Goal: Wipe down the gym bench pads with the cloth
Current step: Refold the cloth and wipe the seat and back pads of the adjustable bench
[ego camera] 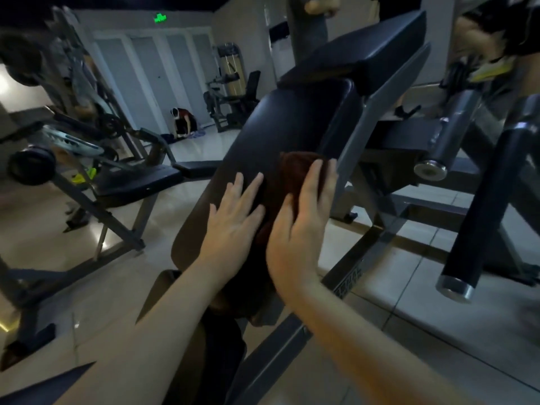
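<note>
A long black bench pad point(263, 135) slopes away from me in the middle of the view, with a second black pad point(365, 51) above it. A dark brown cloth point(292, 168) lies on the right half of the long pad. My right hand point(298, 226) lies flat on the cloth, fingers straight and pointing up the pad, thumb tucked at the cloth's edge. My left hand point(233, 217) rests flat on the bare pad just left of the cloth, fingers spread.
The grey steel frame point(350, 159) runs along the pad's right side, with padded roller bars point(482, 206) further right. Another bench point(137, 182) and a weight machine point(32, 165) stand on the left. People stand behind the upper pad and one crouches far back point(182, 124).
</note>
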Available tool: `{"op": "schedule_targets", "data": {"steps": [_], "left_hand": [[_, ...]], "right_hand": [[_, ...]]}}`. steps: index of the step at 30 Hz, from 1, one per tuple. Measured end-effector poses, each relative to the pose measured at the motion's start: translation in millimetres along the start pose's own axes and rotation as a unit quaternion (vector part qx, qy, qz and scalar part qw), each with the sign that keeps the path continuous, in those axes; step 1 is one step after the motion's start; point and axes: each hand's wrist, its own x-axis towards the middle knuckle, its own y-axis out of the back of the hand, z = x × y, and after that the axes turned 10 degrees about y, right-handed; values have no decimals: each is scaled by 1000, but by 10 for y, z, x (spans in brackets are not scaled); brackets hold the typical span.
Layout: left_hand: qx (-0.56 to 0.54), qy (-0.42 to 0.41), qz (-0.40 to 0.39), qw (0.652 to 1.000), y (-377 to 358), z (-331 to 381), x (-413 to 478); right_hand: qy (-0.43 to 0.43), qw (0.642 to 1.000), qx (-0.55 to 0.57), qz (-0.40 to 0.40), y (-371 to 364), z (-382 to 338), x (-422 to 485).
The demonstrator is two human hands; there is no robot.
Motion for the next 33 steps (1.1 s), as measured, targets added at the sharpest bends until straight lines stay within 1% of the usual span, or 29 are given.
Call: {"op": "schedule_targets", "data": {"steps": [2,4,7,10,12,14,15,18,20,21,24,28,29,31,32,33], "left_hand": [[-5,17,-9,1000,-56,-12,11],[-28,17,-15,999,-54,-10,21],[-46,4,-13,999,-76,-21,7],[-63,4,-9,998,-78,-41,10],[-68,4,5,998,-71,-12,-29],[-74,11,7,997,-60,7,-55],[-77,18,-5,997,-44,18,-68],[-75,19,-11,997,-48,11,-57],[-73,21,1,997,-58,-5,-39],[-67,21,3,997,-64,-19,-32],[-10,0,2,1000,-93,-71,8],[-21,11,12,1000,-106,-101,38],[-12,7,12,1000,-112,-101,37],[-10,13,12,1000,-112,-82,31],[-23,23,12,999,-112,-70,23],[-42,30,12,999,-109,-50,7]], "right_hand": [[-25,998,-22,48,36,69,355],[-74,995,-17,71,75,51,799],[-147,984,23,101,184,89,1282],[-144,985,13,91,256,78,1446],[-113,990,3,79,242,60,1197],[-103,993,9,56,219,30,656],[-105,994,12,31,221,-21,314],[-53,996,15,-71,263,-185,-568],[-48,992,35,-111,313,-229,-709],[-67,990,47,-117,320,-208,-614],[-118,989,45,-75,326,-110,-19],[-135,990,42,15,399,135,1052],[-134,989,36,42,460,158,1280],[-104,990,14,95,583,162,1587],[-85,990,13,110,629,178,1652],[-80,991,15,104,633,195,1632]]}}
